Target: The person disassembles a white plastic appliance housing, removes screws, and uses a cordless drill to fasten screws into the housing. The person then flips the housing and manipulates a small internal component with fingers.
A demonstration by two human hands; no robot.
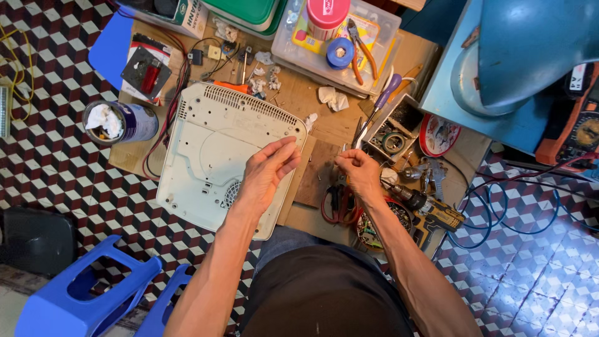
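Above the ribbed white plastic casing, left hand loosely curled.

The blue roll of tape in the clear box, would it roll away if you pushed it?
Probably not as it lies: the blue roll of tape seems to rest flat on its side in the clear plastic box, hemmed in by pliers. Stood on edge, its round shape would likely roll. It looks small and hollow, so probably light.

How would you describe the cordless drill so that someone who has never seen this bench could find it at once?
Start at the big white appliance casing lying face down on the wooden board. Go past the right hand to the board's near right corner. The drill lies there on its side, black and yellow, unlike the red-handled pliers beside it.
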